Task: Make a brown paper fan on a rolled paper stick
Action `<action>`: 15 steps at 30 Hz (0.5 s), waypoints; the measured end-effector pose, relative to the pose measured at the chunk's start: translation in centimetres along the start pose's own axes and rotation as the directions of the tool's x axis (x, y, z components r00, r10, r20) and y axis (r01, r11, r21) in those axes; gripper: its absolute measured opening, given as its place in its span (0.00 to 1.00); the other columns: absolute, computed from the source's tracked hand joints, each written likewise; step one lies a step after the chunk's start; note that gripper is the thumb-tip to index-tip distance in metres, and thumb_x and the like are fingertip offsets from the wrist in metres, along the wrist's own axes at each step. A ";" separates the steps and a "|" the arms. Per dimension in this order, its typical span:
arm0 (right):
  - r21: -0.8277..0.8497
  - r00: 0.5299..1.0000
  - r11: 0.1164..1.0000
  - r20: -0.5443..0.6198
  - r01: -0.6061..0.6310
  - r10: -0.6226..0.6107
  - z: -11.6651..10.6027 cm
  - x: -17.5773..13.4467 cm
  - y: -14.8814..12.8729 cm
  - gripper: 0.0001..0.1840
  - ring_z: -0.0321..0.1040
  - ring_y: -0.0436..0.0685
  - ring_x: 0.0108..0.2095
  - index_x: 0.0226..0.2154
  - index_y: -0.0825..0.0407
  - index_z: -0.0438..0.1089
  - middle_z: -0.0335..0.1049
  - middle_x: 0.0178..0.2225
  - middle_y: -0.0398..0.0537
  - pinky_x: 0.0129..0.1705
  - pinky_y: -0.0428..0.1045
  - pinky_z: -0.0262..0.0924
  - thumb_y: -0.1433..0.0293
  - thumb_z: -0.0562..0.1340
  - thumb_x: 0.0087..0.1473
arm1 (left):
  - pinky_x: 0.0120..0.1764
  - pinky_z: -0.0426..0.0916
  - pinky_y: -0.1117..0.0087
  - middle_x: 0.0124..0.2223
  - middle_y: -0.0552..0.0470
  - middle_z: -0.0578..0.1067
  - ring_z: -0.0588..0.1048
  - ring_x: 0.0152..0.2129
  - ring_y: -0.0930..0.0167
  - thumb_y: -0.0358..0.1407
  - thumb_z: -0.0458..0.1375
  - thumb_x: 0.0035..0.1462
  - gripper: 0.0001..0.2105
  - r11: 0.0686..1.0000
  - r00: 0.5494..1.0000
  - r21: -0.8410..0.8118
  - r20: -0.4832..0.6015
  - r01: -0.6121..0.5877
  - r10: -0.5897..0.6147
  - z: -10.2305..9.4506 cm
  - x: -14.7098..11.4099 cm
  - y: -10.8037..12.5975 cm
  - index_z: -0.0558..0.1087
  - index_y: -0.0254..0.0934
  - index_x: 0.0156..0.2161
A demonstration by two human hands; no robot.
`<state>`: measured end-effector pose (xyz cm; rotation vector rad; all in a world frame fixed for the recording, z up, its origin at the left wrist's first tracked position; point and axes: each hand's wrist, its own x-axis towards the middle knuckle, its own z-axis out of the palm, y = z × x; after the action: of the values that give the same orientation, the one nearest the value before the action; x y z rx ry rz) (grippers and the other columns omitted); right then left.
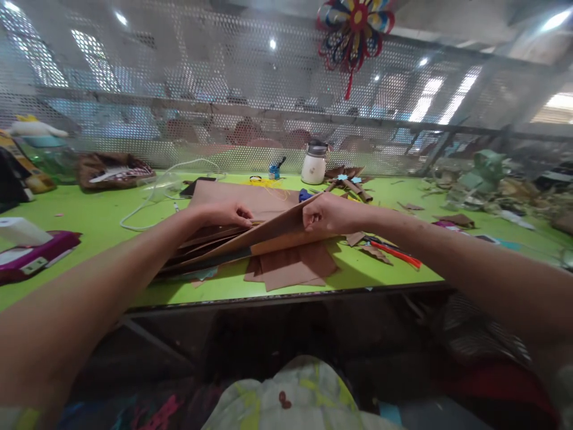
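A stack of brown paper sheets (215,239) lies in front of me, its layers fanned apart and the upper one lifted toward the right. My right hand (329,213) is closed on the raised corner of that top brown sheet (273,230). At the upper edge of the stack, my left hand (228,213) has its fingers curled onto the paper, with the fingertips partly hidden. Loose cut pieces of brown paper (293,267) rest below the lifted sheet, near the table's front edge. Just behind the right hand, a small dark blue object (305,195) shows in part.
On the green table (394,194) stand a white jar with a grey lid (314,164) and a small blue bottle (274,171). Red-handled scissors or pliers (398,255) lie to the right. A purple tape dispenser (40,257) and a white cable (134,228) are left.
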<state>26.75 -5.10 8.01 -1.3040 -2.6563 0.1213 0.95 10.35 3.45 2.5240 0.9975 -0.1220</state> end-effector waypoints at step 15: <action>0.144 0.988 0.982 0.078 0.124 -0.136 1.7 -3.2 -1.3 0.06 0.67 0.54 0.40 0.27 0.56 0.72 0.71 0.40 0.54 0.42 0.48 0.59 0.70 0.61 0.50 | 0.41 0.62 0.73 0.41 0.49 0.76 0.71 0.38 0.67 0.51 0.54 0.46 0.24 0.999 0.998 -0.004 -0.033 -0.045 0.045 0.7 -0.3 0.0 0.73 0.34 0.42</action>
<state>27.30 -8.44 6.19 -1.1040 -2.7405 0.3457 0.77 9.86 2.93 2.5503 0.9520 -0.0653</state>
